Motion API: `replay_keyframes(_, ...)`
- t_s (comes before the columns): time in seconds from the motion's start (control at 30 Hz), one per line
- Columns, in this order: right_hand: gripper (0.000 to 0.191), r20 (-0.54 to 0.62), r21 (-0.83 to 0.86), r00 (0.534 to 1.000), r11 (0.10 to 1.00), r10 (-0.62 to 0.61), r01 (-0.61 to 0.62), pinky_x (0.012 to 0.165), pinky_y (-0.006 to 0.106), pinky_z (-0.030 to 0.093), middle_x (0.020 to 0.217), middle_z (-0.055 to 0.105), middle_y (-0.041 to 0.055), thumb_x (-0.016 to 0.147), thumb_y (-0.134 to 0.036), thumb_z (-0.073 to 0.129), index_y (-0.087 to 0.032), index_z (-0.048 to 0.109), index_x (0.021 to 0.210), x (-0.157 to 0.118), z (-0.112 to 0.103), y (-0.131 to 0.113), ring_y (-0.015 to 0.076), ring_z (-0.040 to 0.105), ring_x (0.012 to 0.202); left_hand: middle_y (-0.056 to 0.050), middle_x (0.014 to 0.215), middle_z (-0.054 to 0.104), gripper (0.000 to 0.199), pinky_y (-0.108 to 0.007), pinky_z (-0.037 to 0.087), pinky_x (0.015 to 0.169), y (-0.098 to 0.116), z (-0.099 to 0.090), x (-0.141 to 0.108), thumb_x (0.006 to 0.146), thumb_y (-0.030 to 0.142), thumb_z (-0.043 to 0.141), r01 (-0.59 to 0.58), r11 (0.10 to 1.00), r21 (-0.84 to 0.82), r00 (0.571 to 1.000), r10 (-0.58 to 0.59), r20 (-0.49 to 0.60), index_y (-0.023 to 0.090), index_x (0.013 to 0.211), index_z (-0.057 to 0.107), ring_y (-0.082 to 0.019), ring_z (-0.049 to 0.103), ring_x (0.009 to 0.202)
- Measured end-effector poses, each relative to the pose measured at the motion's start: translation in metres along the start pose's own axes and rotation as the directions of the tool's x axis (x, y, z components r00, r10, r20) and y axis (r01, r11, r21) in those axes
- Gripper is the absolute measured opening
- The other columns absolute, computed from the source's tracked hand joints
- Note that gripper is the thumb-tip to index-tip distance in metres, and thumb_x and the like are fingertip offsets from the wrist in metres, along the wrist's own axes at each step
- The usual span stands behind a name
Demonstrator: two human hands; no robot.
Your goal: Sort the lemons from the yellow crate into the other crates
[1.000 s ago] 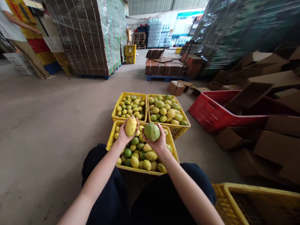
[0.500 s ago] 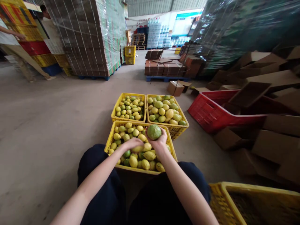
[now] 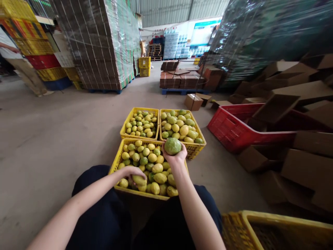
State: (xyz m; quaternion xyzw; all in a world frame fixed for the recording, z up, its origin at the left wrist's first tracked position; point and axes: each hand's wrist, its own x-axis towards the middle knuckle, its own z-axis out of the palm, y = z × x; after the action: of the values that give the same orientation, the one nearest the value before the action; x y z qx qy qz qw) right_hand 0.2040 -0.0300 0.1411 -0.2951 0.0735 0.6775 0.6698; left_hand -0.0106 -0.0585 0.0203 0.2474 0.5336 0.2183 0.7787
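In my right hand (image 3: 175, 157) rests a large green lemon (image 3: 172, 146), with the fingers curled round its sides. It is held above the far right part of the nearest yellow crate (image 3: 112, 166), which is full of yellow and greenish lemons (image 3: 157, 168). Down at the crate's near left, my left hand (image 3: 135, 172) is closed over a yellow lemon (image 3: 139, 180); its fingertips are partly hidden. Two more yellow crates adjoin the far side: smaller lemons (image 3: 139, 123) fill the left one, larger lemons (image 3: 184, 130) the right one.
A red crate (image 3: 229, 133) holding cardboard stands to the right, among loose cardboard boxes (image 3: 307, 170). Another yellow crate (image 3: 244, 222) is at my lower right. Wrapped stacks (image 3: 93, 45) rise behind. A person (image 3: 23, 66) stands at far left by stacked crates.
My left hand has moved left and toward me, and now grips a lemon at the crate's near left. My right hand still holds the green lemon. The view has shifted slightly.
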Motion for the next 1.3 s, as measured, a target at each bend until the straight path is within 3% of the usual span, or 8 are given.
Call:
replay_keyframes(0.2,0.025,0.002,0.010,0.999,0.999,0.041,-0.041,0.063,0.035,0.061,0.066,0.070,-0.0001,0.082,-0.037,0.048,-0.027,0.065,0.098,-0.003,0.006,-0.001,0.0207,0.071,0.070,-0.006,0.059,0.067,0.006,-0.024,0.039,0.027,0.039,0.001,-0.003,0.081,0.021,0.067,0.282,0.917,0.283,0.959,-0.273,-0.072,0.019,0.082,0.062,-0.022,0.060,0.036)
replay_keyframes(0.3,0.025,-0.005,0.025,0.998,0.998,0.057,-0.057,0.061,0.035,0.061,0.067,0.071,0.0010,0.084,-0.037,0.047,-0.027,0.065,0.098,-0.006,0.008,-0.002,0.0207,0.072,0.068,-0.004,0.061,0.065,0.008,-0.025,0.043,0.031,0.076,0.000,-0.003,0.084,0.021,0.065,0.108,0.982,0.156,0.972,-0.072,-0.222,0.018,0.090,0.062,-0.020,0.059,0.038)
replay_keyframes(0.47,0.025,-0.027,0.066,0.997,0.996,0.066,-0.064,0.059,0.033,0.061,0.067,0.071,0.0016,0.086,-0.036,0.045,-0.025,0.064,0.098,-0.012,0.011,-0.006,0.0207,0.072,0.068,-0.005,0.093,0.070,0.024,-0.020,0.057,0.063,0.171,-0.012,-0.010,0.096,0.031,0.056,-0.383,0.921,0.072,0.809,0.372,-0.455,0.016,0.114,0.058,-0.014,0.068,0.069)
replay_keyframes(0.57,0.025,-0.037,0.067,0.998,0.996,0.058,-0.056,0.059,0.034,0.061,0.066,0.070,0.0016,0.086,-0.037,0.045,-0.024,0.063,0.099,-0.012,0.011,-0.008,0.0210,0.071,0.067,-0.008,0.118,0.067,0.029,-0.017,0.055,0.073,0.198,-0.022,-0.023,0.099,0.028,0.050,-0.418,0.890,0.183,0.714,0.446,-0.540,0.020,0.126,0.050,-0.012,0.070,0.086)
replay_keyframes(0.67,0.026,-0.025,0.054,0.998,0.997,0.050,-0.048,0.057,0.035,0.061,0.068,0.070,0.0024,0.086,-0.038,0.045,-0.024,0.062,0.100,-0.012,0.011,-0.011,0.0219,0.071,0.066,-0.011,0.125,0.065,0.028,-0.021,0.056,0.078,0.182,-0.026,-0.036,0.094,0.029,0.056,-0.313,0.897,0.313,0.734,0.437,-0.520,0.018,0.119,0.055,-0.015,0.071,0.094)
replay_keyframes(0.83,0.020,-0.076,0.018,0.996,0.999,0.049,-0.047,0.059,0.035,0.061,0.066,0.068,0.0012,0.087,-0.034,0.047,-0.024,0.063,0.094,-0.020,0.011,-0.007,0.0204,0.068,0.063,-0.012,0.121,0.070,0.031,-0.032,0.056,0.087,0.120,-0.022,-0.048,0.085,0.041,0.065,-0.055,0.806,0.589,0.912,0.280,-0.298,0.016,0.104,0.066,-0.025,0.073,0.100)
replay_keyframes(1.1,0.015,-0.195,-0.168,0.962,0.960,0.189,-0.223,0.070,0.038,0.061,0.070,0.067,0.0022,0.091,-0.034,0.050,-0.022,0.058,0.086,-0.038,-0.012,0.026,0.0211,0.069,0.072,-0.011,0.145,0.058,0.048,-0.036,0.039,0.112,0.078,-0.001,-0.051,0.094,0.045,0.053,-0.078,-0.127,0.989,0.994,0.070,0.087,0.022,0.137,0.056,-0.028,0.053,0.134)
replay_keyframes(1.3,0.017,-0.326,-0.369,0.894,0.829,0.307,-0.420,0.064,0.033,0.058,0.070,0.065,0.0021,0.089,-0.038,0.055,-0.021,0.057,0.087,-0.030,-0.058,0.034,0.0203,0.067,0.072,-0.015,0.139,0.062,0.052,-0.040,0.047,0.106,0.080,-0.010,-0.050,0.095,0.044,0.048,-0.032,-0.270,0.962,0.983,0.164,0.079,0.018,0.140,0.054,-0.030,0.061,0.125)
